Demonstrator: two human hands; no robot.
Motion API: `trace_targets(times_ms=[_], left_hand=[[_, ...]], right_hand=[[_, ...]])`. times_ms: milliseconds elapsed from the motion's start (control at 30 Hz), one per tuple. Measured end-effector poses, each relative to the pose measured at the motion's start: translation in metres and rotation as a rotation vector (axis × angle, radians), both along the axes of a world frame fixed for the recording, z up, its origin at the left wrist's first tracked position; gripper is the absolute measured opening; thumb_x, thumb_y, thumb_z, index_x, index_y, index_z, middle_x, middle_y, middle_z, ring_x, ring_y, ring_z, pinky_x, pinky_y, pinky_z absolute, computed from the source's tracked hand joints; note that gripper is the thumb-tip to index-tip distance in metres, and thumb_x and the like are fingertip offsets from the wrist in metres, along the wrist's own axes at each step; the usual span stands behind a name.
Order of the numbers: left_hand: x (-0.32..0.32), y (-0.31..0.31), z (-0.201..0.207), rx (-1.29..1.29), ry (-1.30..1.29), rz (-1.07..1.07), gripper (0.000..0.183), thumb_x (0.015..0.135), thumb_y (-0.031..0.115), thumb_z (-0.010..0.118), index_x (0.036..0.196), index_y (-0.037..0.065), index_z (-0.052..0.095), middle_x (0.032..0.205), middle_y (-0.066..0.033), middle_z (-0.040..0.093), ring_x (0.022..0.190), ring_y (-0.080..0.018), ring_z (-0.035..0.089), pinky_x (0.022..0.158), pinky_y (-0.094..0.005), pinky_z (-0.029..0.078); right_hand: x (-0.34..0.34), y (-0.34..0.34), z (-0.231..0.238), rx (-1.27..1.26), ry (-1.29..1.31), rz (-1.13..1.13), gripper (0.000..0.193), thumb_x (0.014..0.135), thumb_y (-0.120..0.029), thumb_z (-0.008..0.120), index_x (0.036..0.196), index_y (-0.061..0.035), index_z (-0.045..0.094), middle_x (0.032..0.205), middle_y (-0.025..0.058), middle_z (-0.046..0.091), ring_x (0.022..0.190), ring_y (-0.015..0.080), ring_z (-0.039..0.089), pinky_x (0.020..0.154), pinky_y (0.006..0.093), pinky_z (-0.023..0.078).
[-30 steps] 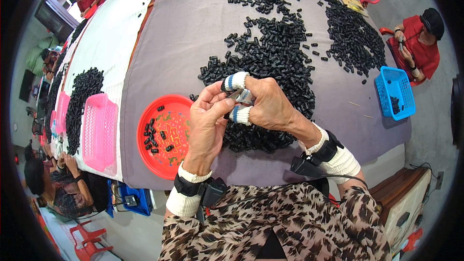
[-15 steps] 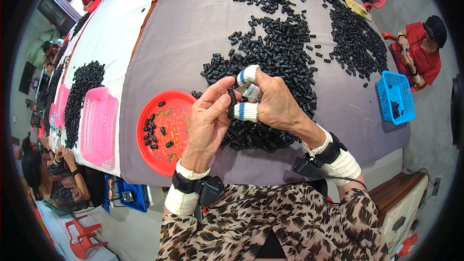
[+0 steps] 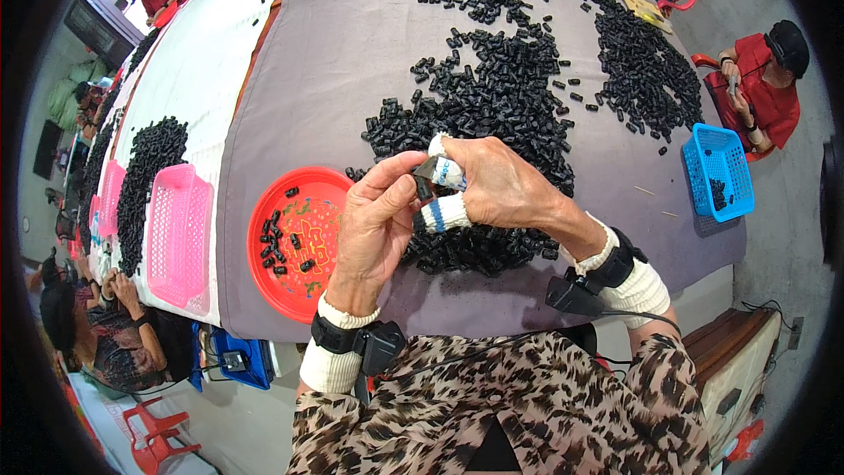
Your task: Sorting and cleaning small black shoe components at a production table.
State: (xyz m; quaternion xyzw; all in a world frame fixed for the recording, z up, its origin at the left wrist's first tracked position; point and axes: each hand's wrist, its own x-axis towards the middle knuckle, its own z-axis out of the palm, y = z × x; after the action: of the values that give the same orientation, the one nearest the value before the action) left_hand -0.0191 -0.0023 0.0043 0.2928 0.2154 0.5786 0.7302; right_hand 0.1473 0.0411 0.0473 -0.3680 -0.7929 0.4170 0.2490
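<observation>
Over the near edge of a large pile of small black cylindrical pieces [image 3: 492,79], my two hands meet. Thumb and fingertips of my left hand [image 3: 369,233] pinch one black piece [image 3: 424,189]. My right hand [image 3: 514,180], with white and blue knit sleeves on some fingers, is closed around a small knife [image 3: 428,167]. Its short grey blade lies against or just above the piece; exact contact is hard to make out. To the left of my left hand sits a round red tray [image 3: 264,277] with several black pieces lying in it.
A pink basket [image 3: 180,242] stands further left, and a blue basket [image 3: 745,198] with some black pieces is at the right edge. Two thin sticks [image 3: 645,191] lie on the grey cloth [image 3: 299,97]. Co-workers sit around the table, one in red [image 3: 760,84] at right.
My right hand has turned, bringing the blade up and over the black piece. The left hand keeps its pinch with little movement.
</observation>
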Motion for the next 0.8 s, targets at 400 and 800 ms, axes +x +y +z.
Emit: trace_targets(times_ms=[400,800], left_hand=[[0.0,0.0,0.001,-0.024,0.05,0.011,0.025,0.085,0.005,0.057,0.108,-0.004,0.056,0.099,-0.0093,0.062,0.088,-0.0138,0.059,0.076,-0.025,0.048],[0.0,-0.002,0.004,-0.034,0.14,0.049,0.024,0.084,0.004,0.058,0.107,-0.004,0.057,0.098,-0.008,0.062,0.084,-0.0106,0.059,0.074,-0.022,0.048]], right_hand=[[0.002,0.003,-0.003,0.033,-0.022,0.055,0.039,0.066,-0.03,0.071,0.075,0.0028,0.051,0.065,0.0171,0.058,0.061,0.0319,0.06,0.056,0.0382,0.044],[0.002,-0.001,-0.011,0.116,-0.051,0.055,0.036,0.068,-0.026,0.069,0.072,0.0032,0.049,0.063,0.0175,0.057,0.059,0.0327,0.059,0.054,0.0386,0.043]])
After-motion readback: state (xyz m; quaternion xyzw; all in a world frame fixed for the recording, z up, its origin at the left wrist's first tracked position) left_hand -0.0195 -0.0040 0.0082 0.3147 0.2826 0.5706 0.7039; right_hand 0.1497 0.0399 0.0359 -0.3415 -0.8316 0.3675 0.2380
